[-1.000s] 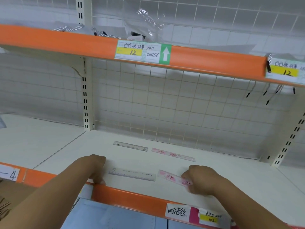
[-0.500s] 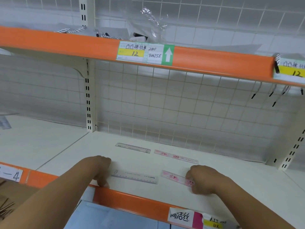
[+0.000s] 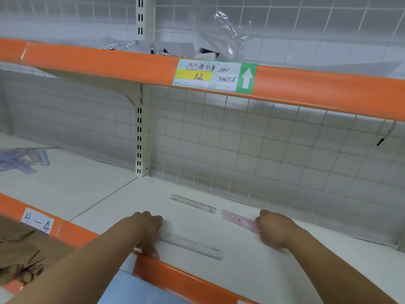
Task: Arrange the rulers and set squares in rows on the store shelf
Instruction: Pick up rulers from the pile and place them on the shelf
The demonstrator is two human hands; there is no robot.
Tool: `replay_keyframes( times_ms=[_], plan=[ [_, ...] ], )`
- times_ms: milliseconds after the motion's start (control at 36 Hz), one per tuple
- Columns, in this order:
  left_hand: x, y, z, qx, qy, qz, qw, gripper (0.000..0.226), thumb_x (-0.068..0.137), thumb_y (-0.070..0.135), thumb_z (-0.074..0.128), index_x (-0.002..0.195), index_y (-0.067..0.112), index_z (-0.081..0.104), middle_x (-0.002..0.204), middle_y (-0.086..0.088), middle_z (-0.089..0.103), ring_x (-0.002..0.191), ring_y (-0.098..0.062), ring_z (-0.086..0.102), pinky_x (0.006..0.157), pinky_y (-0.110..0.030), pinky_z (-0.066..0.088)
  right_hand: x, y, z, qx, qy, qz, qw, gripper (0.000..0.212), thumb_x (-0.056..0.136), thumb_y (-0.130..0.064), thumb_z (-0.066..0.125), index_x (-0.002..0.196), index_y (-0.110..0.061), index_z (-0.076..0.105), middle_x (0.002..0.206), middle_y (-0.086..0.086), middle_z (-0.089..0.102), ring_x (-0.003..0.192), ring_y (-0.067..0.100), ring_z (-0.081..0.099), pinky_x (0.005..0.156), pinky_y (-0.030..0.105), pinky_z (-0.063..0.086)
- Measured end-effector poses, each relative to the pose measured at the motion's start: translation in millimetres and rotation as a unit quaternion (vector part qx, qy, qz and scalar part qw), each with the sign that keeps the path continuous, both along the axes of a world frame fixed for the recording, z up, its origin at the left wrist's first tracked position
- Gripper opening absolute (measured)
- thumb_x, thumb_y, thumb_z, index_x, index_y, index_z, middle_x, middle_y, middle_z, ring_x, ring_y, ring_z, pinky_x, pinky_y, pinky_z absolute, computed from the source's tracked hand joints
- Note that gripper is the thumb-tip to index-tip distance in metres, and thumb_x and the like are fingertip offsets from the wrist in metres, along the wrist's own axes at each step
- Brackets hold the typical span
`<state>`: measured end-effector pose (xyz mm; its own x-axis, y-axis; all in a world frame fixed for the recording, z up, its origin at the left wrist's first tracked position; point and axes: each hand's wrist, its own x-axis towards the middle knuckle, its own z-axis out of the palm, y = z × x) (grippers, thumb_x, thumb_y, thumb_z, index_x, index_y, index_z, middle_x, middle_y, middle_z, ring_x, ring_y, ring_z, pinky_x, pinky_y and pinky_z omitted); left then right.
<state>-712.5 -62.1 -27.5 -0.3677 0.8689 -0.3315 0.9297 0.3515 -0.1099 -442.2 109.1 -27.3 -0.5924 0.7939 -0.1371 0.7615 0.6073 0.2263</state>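
I saw 3 rulers lying flat on the white shelf (image 3: pixel 241 273). The left hand (image 3: pixel 146 231) gripped the left end of the near clear ruler (image 3: pixel 192 246). The right hand (image 3: pixel 276 231) pinched the pink ruler (image 3: pixel 237 219) at its right end. The far clear ruler (image 3: pixel 192 204) lay behind, and blue set squares (image 3: pixel 22 160) were piled far left.

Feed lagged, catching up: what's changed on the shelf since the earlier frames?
The right hand moved back from the front row and now holds a pink ruler in the back row, beside the back clear ruler. Only one pink ruler shows now; earlier there were two. The left hand stays at the left end of the front clear ruler.
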Motion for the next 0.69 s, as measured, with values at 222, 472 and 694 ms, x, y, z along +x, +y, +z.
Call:
replay_keyframes(
  times_ms=[222,472,694],
  plan=[
    [-0.5,-1.1,-2.1,0.002,0.005,0.013,1.000,0.076,0.074,0.054,0.072,0.134,0.022,0.037,0.131,-0.006,0.040,0.123,-0.027,0.041,0.095,-0.039,0.042,-8.7,28.6,-8.5,0.020,-0.012,0.005,1.000,0.023,0.090,-0.008,0.038,0.102,-0.011,0.059,0.096,0.003,0.036,0.072,0.021,0.043,0.051,0.026,0.028],
    [-2.0,-0.3,-5.6,-0.001,0.011,0.012,1.000,0.079,0.073,0.055,0.072,0.135,0.022,0.035,0.129,-0.007,0.040,0.119,-0.027,0.042,0.090,-0.039,0.043,-11.1,43.5,-15.6,0.018,-0.028,0.016,0.999,0.026,0.090,-0.009,0.038,0.104,-0.012,0.059,0.096,0.002,0.038,0.078,0.021,0.045,0.055,0.025,0.032],
    [-2.7,1.8,-5.9,0.000,0.011,0.009,1.000,0.079,0.073,0.055,0.072,0.134,0.022,0.036,0.127,-0.006,0.042,0.118,-0.026,0.043,0.088,-0.037,0.043,-7.8,52.7,-24.1,0.011,-0.019,0.022,1.000,0.014,0.093,-0.013,0.038,0.088,-0.023,0.046,0.096,-0.001,0.039,0.080,0.019,0.044,0.050,0.020,0.024]
  ],
)
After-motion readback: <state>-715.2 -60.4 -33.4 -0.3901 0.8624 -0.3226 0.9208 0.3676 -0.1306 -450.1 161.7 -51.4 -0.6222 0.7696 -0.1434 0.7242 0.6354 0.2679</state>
